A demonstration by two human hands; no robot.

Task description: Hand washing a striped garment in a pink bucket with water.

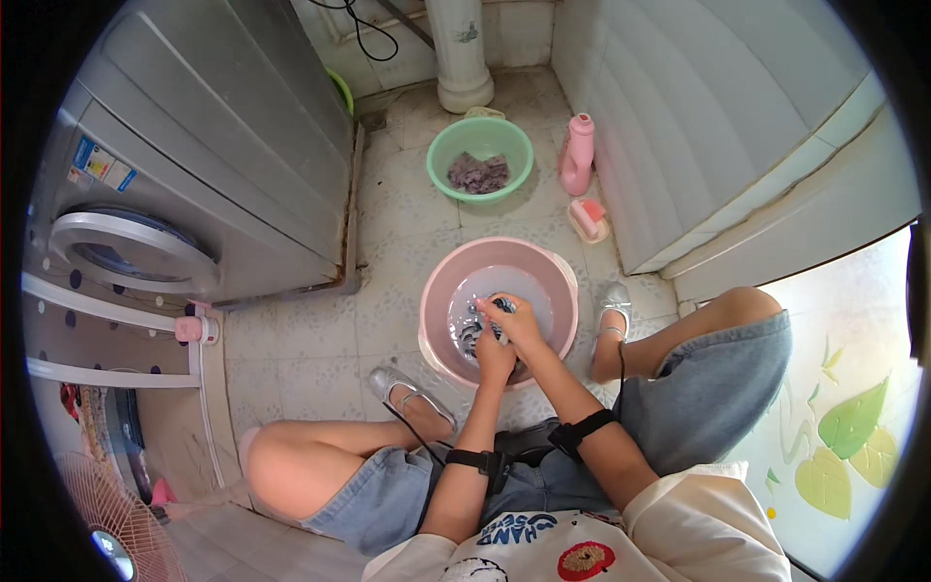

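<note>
Between my feet stands a pink basin [436, 291] of cloudy water. Over it, both hands are closed on a wet, dark-and-white piece of cloth [469, 339], bunched up and partly in the water. My left hand [495, 355] grips it from the near side. Just above and to the right, my right hand [517, 318] curls its fingers over the same cloth, close against the left. What kind of garment it is I cannot make out.
Beyond the basin sits a green basin [529, 155] with a wet purplish cloth [477, 175] in it. Near the right wall are a pink bottle [578, 155] and a brush on a soap dish [588, 220]. A grey washing machine [223, 126] stands left, a fan [112, 524] lower left.
</note>
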